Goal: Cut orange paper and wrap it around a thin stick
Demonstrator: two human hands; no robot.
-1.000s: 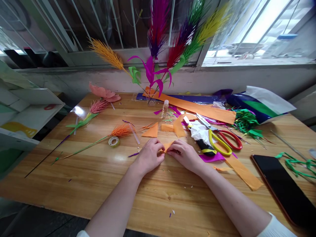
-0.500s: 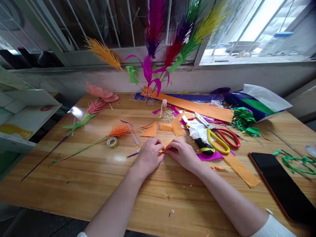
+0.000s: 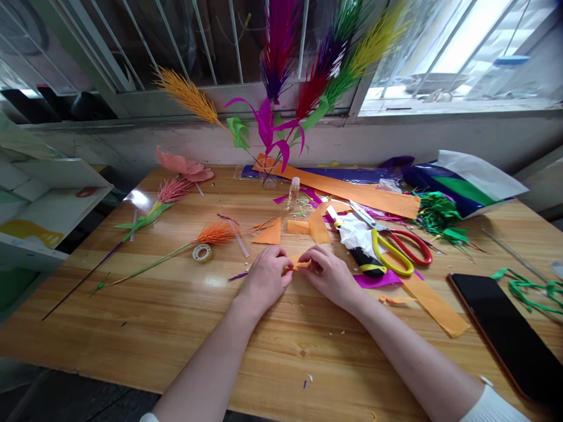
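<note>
Barred windows and a grey sill run behind a varnished wooden bench point(image 3: 185, 328) littered with paper scraps. At its middle the left hand point(image 3: 265, 279) and the right hand point(image 3: 331, 276) meet, both pinched narrow on a small orange paper piece point(image 3: 299, 265), which they hold between thumbs and fingertips just above the wood; it looks folded or rolled, though the fingers hide most of it, so how far the shaping has got cannot be told. Just beyond that piece lie an orange triangle point(image 3: 269, 233) and other cut orange bits, uncut work by the look of it. To the right of the piece sit yellow-and-red scissors point(image 3: 391, 246), lying idle, then a long orange strip point(image 3: 433, 308) and a black phone point(image 3: 510, 337). To its left lie a tape roll point(image 3: 203, 252) and a finished orange flower on a green stem point(image 3: 211, 234). Far behind the piece stands a bouquet of paper plumes point(image 3: 281, 88), judged complete.
</note>
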